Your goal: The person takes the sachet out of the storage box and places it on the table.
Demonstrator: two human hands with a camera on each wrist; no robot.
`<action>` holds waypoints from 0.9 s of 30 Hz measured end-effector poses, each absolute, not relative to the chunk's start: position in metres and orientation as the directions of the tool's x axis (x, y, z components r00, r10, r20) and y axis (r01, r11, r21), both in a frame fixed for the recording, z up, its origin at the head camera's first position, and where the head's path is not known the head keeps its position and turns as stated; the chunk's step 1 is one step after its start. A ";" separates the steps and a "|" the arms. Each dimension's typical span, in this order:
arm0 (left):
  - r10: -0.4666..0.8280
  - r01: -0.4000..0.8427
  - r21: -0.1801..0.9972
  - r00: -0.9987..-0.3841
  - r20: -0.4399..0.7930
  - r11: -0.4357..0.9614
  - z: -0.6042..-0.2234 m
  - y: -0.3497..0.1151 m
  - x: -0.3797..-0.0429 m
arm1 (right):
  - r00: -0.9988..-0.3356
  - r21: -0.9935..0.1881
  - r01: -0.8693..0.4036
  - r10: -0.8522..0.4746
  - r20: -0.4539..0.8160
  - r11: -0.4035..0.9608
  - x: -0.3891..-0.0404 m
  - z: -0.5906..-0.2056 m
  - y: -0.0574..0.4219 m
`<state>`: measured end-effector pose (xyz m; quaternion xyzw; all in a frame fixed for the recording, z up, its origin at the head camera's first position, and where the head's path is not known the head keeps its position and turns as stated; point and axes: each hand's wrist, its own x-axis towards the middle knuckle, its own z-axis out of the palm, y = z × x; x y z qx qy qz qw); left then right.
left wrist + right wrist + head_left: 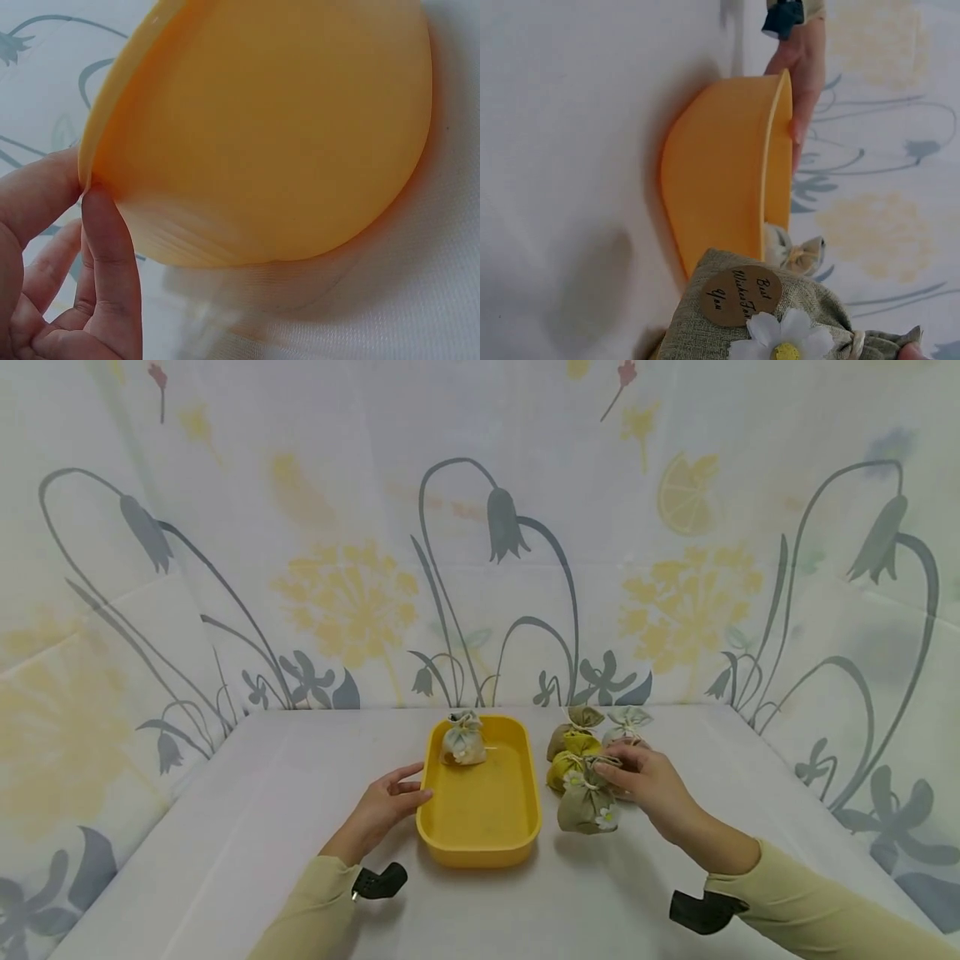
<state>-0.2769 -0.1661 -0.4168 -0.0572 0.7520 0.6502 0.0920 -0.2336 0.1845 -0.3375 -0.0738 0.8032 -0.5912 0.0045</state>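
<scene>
My left hand (386, 808) pinches the left rim of a yellow plastic tray (480, 852), thumb over the edge in the left wrist view. Inside the tray, at its far left corner, sits a pale pouch (463, 742). To the right of the tray, my right hand (651, 783) pinches the gathered neck of an olive-grey drawstring pouch (585, 810). This pouch hangs above the table, its shadow on the cloth beneath. It bears white daisies and, in the right wrist view, a round brown label (741, 295) reading "Best Wishes For You".
Behind the held pouch stand more pouches: yellow-green ones (581, 745), a brownish one (558, 742) and a pale one (628, 718), partly hidden by the right hand. A white cloth covers the table (487, 918). A flower-printed curtain (480, 593) rises at the table's back edge.
</scene>
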 end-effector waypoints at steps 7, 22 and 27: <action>0.041 -0.185 0.972 -0.980 -0.193 0.146 -0.416 -0.163 -0.278 | -0.992 -0.970 -0.074 -0.114 0.049 0.231 -0.249 -0.357 0.193; 0.055 -0.186 0.973 -0.979 -0.195 0.133 -0.418 -0.164 -0.276 | -0.997 -0.941 -0.074 -0.039 0.064 0.330 -0.267 -0.395 0.195; 0.050 -0.183 0.974 -0.980 -0.191 0.133 -0.418 -0.166 -0.275 | -0.997 -0.935 -0.068 -0.053 0.052 0.349 -0.259 -0.391 0.200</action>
